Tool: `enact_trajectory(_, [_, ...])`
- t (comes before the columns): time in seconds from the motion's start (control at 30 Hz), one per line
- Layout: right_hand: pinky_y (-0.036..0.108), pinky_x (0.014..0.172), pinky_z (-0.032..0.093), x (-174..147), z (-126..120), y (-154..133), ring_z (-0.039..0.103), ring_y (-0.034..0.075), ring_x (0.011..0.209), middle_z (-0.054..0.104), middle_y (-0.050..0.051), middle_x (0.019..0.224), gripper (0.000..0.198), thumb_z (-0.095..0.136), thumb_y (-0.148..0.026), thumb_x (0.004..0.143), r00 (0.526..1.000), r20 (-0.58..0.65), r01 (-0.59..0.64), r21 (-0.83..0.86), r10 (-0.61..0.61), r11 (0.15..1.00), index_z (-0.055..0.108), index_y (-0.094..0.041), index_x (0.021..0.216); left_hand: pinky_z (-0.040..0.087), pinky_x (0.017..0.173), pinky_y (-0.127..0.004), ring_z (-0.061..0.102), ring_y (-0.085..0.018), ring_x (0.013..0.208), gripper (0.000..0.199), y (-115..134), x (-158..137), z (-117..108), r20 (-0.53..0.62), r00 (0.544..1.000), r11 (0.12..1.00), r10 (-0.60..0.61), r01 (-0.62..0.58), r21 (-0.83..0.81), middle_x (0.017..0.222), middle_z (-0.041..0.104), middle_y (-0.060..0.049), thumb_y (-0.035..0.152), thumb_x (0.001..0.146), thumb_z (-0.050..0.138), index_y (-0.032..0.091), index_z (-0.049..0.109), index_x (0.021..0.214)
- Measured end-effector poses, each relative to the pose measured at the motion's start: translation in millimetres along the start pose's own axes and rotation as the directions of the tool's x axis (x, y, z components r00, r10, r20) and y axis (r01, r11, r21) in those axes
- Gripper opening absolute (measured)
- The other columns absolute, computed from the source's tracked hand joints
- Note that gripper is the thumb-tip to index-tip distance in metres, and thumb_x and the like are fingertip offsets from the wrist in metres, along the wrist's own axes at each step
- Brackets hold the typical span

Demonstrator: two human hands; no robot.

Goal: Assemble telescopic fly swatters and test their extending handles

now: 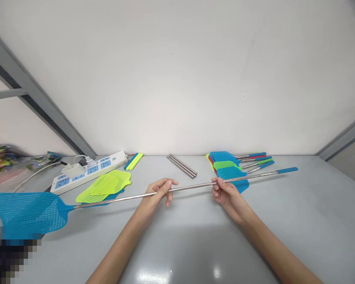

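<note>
A long fly swatter with a blue mesh head, a thin extended metal rod and a blue grip stretches across the view above the table. Its head is at the left, its grip at the right. My left hand holds the rod left of its middle, thumb on top and some fingers loosely curled. Farther right along the rod, my right hand pinches it between thumb and fingers. Beyond my right hand lies a pile of short fly swatters in blue, green and red, their grips pointing right.
Loose yellow-green swatter heads lie at left, with blue beneath. Behind them are a white power strip with plugs and several coloured grips. Metal tubes rest near the wall. Packaged items lie far left. A grey frame post stands left.
</note>
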State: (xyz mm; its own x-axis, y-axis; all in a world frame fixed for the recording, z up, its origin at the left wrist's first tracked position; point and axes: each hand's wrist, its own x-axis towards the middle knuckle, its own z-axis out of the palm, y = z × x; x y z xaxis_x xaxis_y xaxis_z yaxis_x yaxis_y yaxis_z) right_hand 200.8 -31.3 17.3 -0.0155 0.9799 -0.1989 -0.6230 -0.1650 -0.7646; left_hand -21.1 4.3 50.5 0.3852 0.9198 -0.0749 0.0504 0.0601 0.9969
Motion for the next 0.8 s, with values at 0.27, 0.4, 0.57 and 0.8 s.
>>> enact_trajectory(0.27, [0.021,0.043,0.034,10.7,-17.6,-10.6,0.043,0.01,0.05,0.044,-0.003,0.055,0.022,0.057,-0.038,0.068,0.981,-0.137,0.147,0.058,-0.138,0.987,0.06,-0.018,0.076,0.029,0.045,-0.022,0.031,-0.007,0.039,0.026,-2.0,2.0,-10.1,-0.201,0.977,0.971,0.073,-0.115,-0.21,0.041,0.033,0.006,0.035,0.078,0.042,0.014,0.058,0.078])
enact_trajectory(0.4, [0.021,0.041,0.032,14.8,-25.9,-11.6,0.04,0.009,0.046,0.038,-0.005,0.051,0.017,0.058,-0.036,0.067,0.96,-0.182,0.233,0.091,-0.214,0.968,0.057,-0.019,0.07,0.031,0.046,-0.022,0.031,-0.007,0.037,0.028,-4.2,3.9,-15.6,-0.245,0.964,0.939,0.105,-0.177,-0.296,0.039,0.031,0.006,0.034,0.078,0.04,0.013,0.058,0.072])
enact_trajectory(0.57, [0.02,0.041,0.031,14.8,-26.2,-11.6,0.038,0.008,0.045,0.036,-0.005,0.051,0.014,0.056,-0.034,0.069,0.967,-0.152,0.225,0.131,-0.204,0.966,0.055,-0.019,0.069,0.029,0.045,-0.023,0.03,-0.008,0.037,0.031,-6.6,6.4,-16.4,-0.251,0.962,0.938,0.107,-0.182,-0.295,0.038,0.03,0.006,0.035,0.079,0.038,0.012,0.058,0.07])
enact_trajectory(0.8, [0.021,0.042,0.032,8.6,-14.7,-7.7,0.042,0.009,0.048,0.042,-0.004,0.052,0.02,0.058,-0.038,0.068,0.992,-0.078,0.098,0.008,-0.097,0.995,0.058,-0.019,0.071,0.027,0.044,-0.023,0.033,-0.009,0.039,0.034,-10.8,5.7,-10.1,-0.185,0.98,0.969,0.078,-0.117,-0.215,0.038,0.032,0.005,0.038,0.079,0.036,0.013,0.058,0.07])
